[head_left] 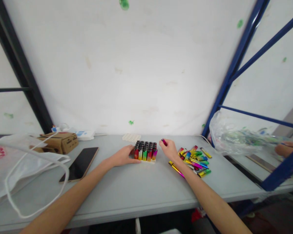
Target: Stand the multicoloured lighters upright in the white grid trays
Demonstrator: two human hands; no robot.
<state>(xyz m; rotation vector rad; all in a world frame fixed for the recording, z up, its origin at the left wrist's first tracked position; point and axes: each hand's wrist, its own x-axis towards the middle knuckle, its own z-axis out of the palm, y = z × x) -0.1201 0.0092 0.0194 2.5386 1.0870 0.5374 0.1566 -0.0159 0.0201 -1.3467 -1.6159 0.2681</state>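
Rows of upright lighters [145,152] with black tops and shiny coloured bodies stand packed in a white tray [151,162] at mid-table. My left hand [123,156] curls around the tray's left side, its thumb along the front edge and its fingertips partly hidden behind the lighters. Just right of the tray, my right hand [169,149] is closed on a single dark pink lighter [164,142], held slightly above the table. Beyond my right wrist lies a loose pile of shiny multicoloured lighters [195,160], partly covered by my forearm.
An off-white tray with holes [131,137] lies near the wall. A phone [81,164], cardboard box [62,142], white plastic bag [17,162] and looping white cable [63,169] are at left. At right are a blue frame [224,87], a clear bag [224,133] and another person's hand [285,150].
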